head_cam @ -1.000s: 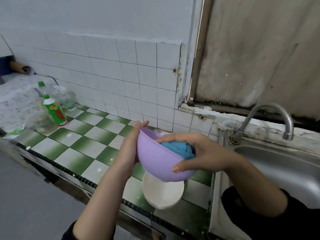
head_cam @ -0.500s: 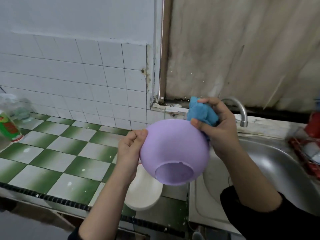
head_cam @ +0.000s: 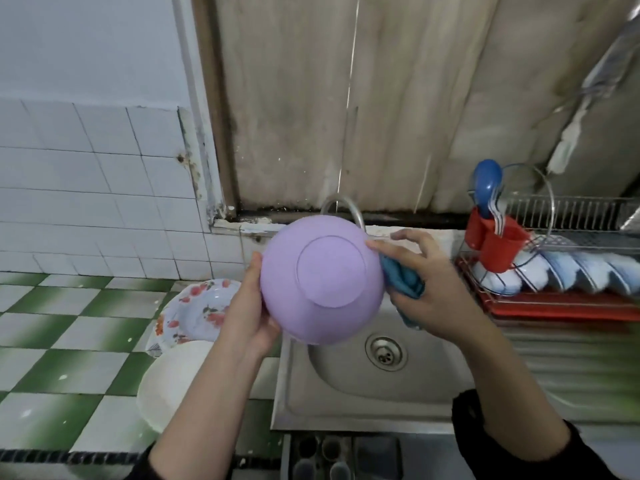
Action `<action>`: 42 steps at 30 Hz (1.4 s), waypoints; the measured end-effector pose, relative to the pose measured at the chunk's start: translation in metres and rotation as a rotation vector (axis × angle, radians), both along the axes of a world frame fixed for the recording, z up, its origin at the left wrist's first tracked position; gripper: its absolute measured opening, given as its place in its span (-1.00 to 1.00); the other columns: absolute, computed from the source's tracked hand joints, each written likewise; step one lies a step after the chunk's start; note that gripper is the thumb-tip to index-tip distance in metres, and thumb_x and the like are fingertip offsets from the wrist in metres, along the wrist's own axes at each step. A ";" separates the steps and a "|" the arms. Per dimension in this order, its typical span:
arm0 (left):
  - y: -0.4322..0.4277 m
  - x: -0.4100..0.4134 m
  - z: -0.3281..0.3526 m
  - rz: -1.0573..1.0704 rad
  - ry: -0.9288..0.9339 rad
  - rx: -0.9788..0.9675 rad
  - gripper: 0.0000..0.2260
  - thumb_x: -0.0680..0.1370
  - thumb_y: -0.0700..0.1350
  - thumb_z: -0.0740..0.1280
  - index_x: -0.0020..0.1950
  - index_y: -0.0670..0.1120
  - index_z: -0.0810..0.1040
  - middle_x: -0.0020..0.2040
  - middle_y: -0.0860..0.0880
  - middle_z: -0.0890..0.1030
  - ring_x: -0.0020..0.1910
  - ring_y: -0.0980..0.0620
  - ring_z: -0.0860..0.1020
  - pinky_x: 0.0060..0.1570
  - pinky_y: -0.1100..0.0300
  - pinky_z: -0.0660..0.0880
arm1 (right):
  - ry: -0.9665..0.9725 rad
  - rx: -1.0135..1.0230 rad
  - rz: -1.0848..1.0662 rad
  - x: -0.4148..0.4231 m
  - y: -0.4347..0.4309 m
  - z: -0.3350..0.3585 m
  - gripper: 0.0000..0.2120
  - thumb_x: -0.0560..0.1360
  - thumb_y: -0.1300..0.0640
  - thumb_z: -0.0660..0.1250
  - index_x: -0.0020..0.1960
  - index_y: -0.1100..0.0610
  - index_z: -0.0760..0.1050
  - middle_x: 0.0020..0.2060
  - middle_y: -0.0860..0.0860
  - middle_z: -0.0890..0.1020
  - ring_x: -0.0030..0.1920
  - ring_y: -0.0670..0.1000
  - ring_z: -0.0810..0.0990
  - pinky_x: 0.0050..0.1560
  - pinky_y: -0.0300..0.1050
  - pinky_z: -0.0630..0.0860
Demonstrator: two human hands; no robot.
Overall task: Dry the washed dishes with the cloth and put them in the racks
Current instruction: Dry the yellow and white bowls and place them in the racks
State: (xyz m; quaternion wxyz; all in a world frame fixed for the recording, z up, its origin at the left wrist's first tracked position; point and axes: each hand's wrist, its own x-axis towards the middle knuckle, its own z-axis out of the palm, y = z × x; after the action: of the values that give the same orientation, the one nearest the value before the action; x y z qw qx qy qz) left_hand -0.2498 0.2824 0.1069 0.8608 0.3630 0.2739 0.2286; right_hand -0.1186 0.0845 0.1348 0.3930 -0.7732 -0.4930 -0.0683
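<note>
Now the round lilac plastic bowl [head_cam: 322, 282] has been turned over. A second ago its mouth faced upward with the cloth working inside it; at this moment its flat base faces the camera, and it is held in the air above the stainless steel sink [head_cam: 346, 393]. The left hand [head_cam: 247, 313] grips it at its left edge, thumb laid on the outer wall and fingers hidden behind the rim. The right hand [head_cam: 433, 292] clutches the bunched blue cloth [head_cam: 403, 280] in its palm and lower fingers. It has come out of the bowl to press the cloth against the right outer wall, with the forefinger stretched out and touching the bowl just above the cloth. By that, the inside looks finished and the outside is being wiped, the last part of drying this piece. The view has also swung right, so the red wire dish rack [head_cam: 554, 306] now shows near the cloth hand, on its far side from the bowl, already holding a row of pale bowls. Below the gripping hand, a flowered plate [head_cam: 197, 310] and a plain white bowl [head_cam: 169, 382] sit on the green-and-white tiled counter [head_cam: 69, 341], probably next in line for the cloth.
</note>
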 end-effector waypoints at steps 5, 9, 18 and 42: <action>-0.071 0.025 0.004 -0.076 -0.033 0.119 -0.66 0.60 0.18 0.18 0.05 -0.01 0.62 -0.01 0.03 0.71 -0.10 0.10 0.67 -0.12 0.10 0.54 | 0.121 -0.217 -0.073 0.016 -0.081 -0.001 0.05 0.21 0.17 0.65 0.41 -0.38 0.08 0.17 -0.13 0.29 0.13 -0.26 0.33 0.18 -0.51 0.24; -0.124 0.042 0.008 -0.095 -0.090 0.210 -0.62 0.56 0.17 0.27 0.29 0.03 0.57 0.18 0.03 0.65 0.14 0.03 0.62 0.07 0.05 0.54 | 0.136 -0.225 -0.154 0.023 -0.135 -0.002 0.11 0.13 0.08 0.69 0.44 -0.30 0.08 0.16 -0.12 0.31 0.10 -0.26 0.32 0.19 -0.40 0.24; -0.218 0.076 -0.006 -0.136 -0.155 0.323 -0.58 0.51 0.16 0.29 0.34 0.10 0.51 0.26 0.11 0.60 0.24 0.06 0.56 0.15 0.00 0.50 | 0.063 -0.257 -0.270 0.035 -0.232 -0.015 0.17 0.06 -0.22 0.63 0.50 -0.36 0.03 0.33 -0.22 0.36 0.27 -0.10 0.41 0.20 -0.04 0.47; -0.356 0.326 0.014 -0.652 -0.442 1.483 0.19 -0.03 0.36 0.52 0.49 0.36 -0.04 0.44 0.27 -0.19 0.42 0.27 -0.01 0.28 0.37 0.12 | 0.204 0.012 -0.897 0.181 -0.394 -0.018 0.17 0.02 -0.06 0.68 0.49 -0.35 0.14 0.09 -0.11 0.64 0.12 -0.11 0.55 0.06 -0.10 0.53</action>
State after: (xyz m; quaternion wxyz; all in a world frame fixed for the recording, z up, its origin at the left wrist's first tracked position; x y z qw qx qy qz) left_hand 0.0765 -0.0736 0.1209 0.4559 0.8426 -0.2411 0.1549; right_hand 0.0626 -0.3097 0.1172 0.3756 -0.9107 -0.0678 -0.1579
